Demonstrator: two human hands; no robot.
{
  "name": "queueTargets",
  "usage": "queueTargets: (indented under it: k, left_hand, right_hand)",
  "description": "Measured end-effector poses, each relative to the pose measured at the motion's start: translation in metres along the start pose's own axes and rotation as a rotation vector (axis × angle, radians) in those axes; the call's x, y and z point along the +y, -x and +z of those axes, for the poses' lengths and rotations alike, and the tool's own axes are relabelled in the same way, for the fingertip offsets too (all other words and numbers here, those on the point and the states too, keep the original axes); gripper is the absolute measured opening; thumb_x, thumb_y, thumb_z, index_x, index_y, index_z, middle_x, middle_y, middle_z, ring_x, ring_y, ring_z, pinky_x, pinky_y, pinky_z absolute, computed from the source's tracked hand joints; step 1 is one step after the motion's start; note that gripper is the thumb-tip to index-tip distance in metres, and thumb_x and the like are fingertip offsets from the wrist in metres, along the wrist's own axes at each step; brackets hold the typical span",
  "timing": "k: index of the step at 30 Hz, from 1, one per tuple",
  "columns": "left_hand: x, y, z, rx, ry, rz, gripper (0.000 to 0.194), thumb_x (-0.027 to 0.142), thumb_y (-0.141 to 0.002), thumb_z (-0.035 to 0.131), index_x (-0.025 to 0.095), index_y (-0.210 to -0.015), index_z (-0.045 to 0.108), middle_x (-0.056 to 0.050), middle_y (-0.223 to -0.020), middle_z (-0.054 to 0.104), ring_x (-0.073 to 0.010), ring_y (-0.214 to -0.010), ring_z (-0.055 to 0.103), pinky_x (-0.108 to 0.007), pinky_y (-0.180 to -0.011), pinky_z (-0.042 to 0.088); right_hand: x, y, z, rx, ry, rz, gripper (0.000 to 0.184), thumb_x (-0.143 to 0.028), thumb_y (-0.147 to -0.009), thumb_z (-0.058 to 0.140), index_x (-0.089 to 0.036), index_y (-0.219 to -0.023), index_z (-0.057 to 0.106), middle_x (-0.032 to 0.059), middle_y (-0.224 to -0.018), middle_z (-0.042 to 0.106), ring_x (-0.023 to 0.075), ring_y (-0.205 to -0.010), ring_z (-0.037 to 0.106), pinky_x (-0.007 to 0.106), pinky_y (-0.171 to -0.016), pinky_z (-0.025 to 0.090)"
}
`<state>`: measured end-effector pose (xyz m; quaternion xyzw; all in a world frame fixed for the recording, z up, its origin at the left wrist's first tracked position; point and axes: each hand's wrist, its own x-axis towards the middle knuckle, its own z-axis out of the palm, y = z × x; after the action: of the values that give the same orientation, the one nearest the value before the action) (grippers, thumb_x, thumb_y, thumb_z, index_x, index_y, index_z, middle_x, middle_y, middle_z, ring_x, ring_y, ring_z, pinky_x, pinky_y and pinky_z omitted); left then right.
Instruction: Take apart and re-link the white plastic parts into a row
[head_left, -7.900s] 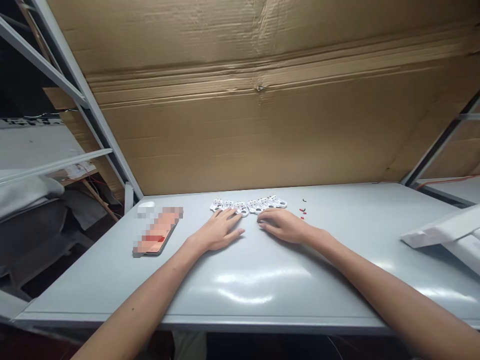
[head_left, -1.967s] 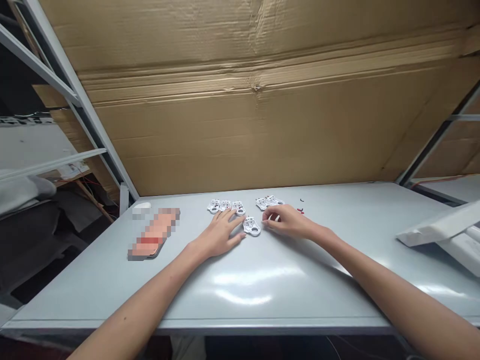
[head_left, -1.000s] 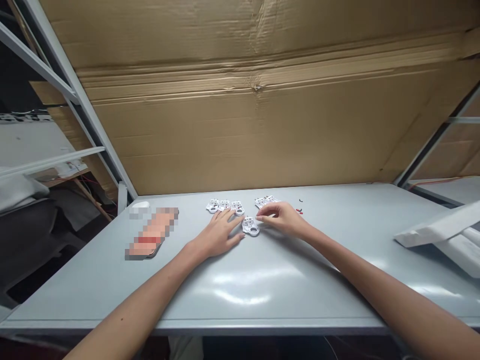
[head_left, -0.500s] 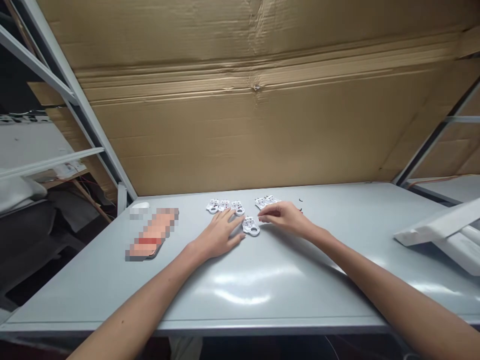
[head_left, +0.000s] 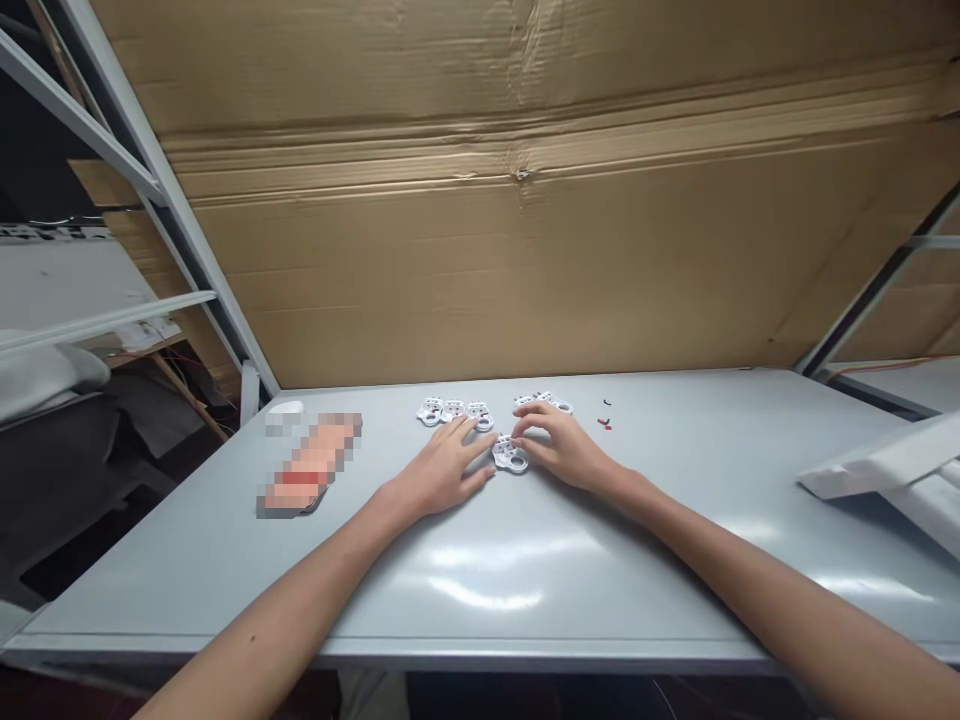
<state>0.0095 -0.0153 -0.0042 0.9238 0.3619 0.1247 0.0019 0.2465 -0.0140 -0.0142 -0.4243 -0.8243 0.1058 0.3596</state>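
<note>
Head view, looking down over a pale grey surface (head_left: pixel 480 590), shows the left hand (head_left: pixel 442 470) spread flat, its fingertips (head_left: pixel 471 425) just at the end of a row of three white perforated plastic pieces (head_left: pixel 454 411). The right hand (head_left: pixel 562 450) curls inward, its fingers at a single white piece (head_left: pixel 510 455) lying between the two hands, though whether they pinch it is hard to make out at this size. More white pieces (head_left: pixel 544 403) sit just behind the right hand, partly hidden by it. Tiny red and black bits (head_left: pixel 604 423) lie further right, too small to identify. Left of the hands, a pixelated flat object (head_left: pixel 311 465) and a white rounded object (head_left: pixel 285 408) are blurred. White packaging (head_left: pixel 877 465) is cut off at the right edge, and the surface extends well in front of both hands to its near edge.
</note>
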Motion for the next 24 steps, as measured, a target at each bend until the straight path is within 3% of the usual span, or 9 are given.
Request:
queueTargets:
  k: [6, 12, 17, 24]
  left_hand:
    - [0.000, 0.000, 0.000, -0.007, 0.017, -0.006, 0.046, 0.041, -0.100, 0.047, 0.022, -0.142, 0.051, -0.015, -0.152, 0.041, -0.0371, -0.145, 0.030, -0.055, -0.115, 0.033]
    - [0.002, -0.001, -0.003, -0.030, -0.003, -0.012, 0.046, 0.040, -0.101, 0.047, 0.021, -0.143, 0.050, -0.016, -0.152, 0.041, -0.0371, -0.144, 0.031, -0.054, -0.114, 0.034]
    - [0.002, -0.001, -0.003, -0.005, 0.025, -0.001, 0.046, 0.041, -0.100, 0.048, 0.021, -0.142, 0.051, -0.016, -0.151, 0.042, -0.0381, -0.144, 0.032, -0.056, -0.114, 0.034]
    - [0.002, -0.001, -0.004, -0.046, 0.011, -0.027, 0.048, 0.042, -0.101, 0.046, 0.021, -0.144, 0.049, -0.016, -0.153, 0.040, -0.0375, -0.145, 0.029, -0.055, -0.115, 0.032]
  right_hand:
    - [-0.004, 0.000, 0.002, -0.068, -0.010, 0.023, 0.018, -0.024, -0.091, 0.056, -0.021, -0.086, 0.073, 0.0118, -0.120, 0.065, 0.0272, -0.113, 0.062, 0.043, -0.096, 0.050]
    - [-0.006, -0.001, -0.009, -0.151, 0.020, -0.005, 0.023, -0.027, -0.092, 0.055, -0.023, -0.092, 0.077, 0.0106, -0.120, 0.068, 0.0288, -0.115, 0.062, 0.044, -0.096, 0.050]
    - [-0.005, -0.001, -0.020, -0.121, 0.033, 0.004, 0.022, -0.024, -0.090, 0.057, -0.025, -0.094, 0.079, 0.0095, -0.120, 0.071, 0.0289, -0.114, 0.063, 0.045, -0.097, 0.050]
    - [-0.010, 0.000, -0.024, -0.216, 0.069, -0.100, 0.022, -0.026, -0.090, 0.058, -0.025, -0.099, 0.078, 0.0106, -0.117, 0.071, 0.0267, -0.103, 0.067, 0.044, -0.091, 0.051]
